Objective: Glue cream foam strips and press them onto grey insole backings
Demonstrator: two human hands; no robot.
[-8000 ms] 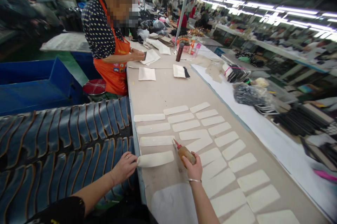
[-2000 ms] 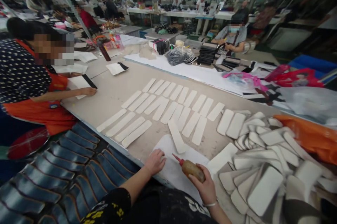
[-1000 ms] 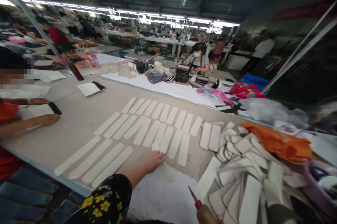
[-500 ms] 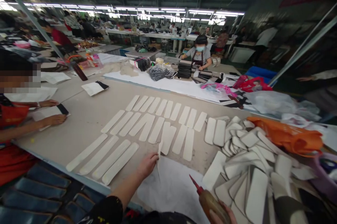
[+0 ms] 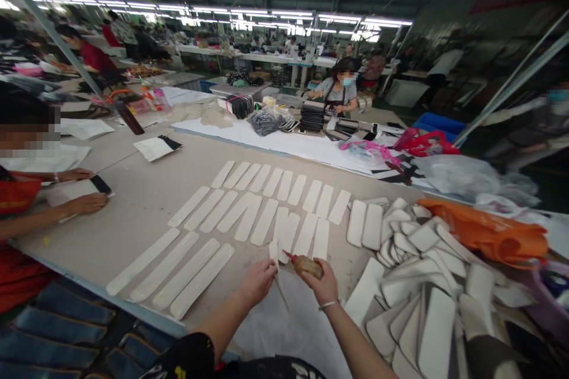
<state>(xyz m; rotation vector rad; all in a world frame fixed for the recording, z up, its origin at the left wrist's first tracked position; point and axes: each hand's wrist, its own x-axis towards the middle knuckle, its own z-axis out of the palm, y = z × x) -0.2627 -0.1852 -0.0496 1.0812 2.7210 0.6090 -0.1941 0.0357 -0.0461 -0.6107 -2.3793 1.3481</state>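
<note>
My left hand (image 5: 261, 279) pinches a thin white strip (image 5: 279, 275) near the table's front edge, over a white sheet (image 5: 288, 325). Just right of it, my right hand (image 5: 323, 278) is wrapped round a brownish squeeze bottle (image 5: 307, 267). The bottle's red nozzle (image 5: 288, 255) points left and lies close to the strip; whether they touch I cannot tell. Beyond my hands, rows of pale oblong pieces (image 5: 264, 222) lie flat on the beige table (image 5: 146, 201). Longer pale pieces (image 5: 202, 281) lie at the left front.
A heap of pale rounded pieces (image 5: 435, 302) covers the right side, beside an orange bag (image 5: 489, 228). At the left a person's hands (image 5: 89, 203) hold a white piece with a black end. Another person (image 5: 335, 91) works across the table.
My right hand has come up and left with the bottle, bringing its nozzle beside the strip. My left hand has shifted slightly right. A person has come further into view at the far right.
</note>
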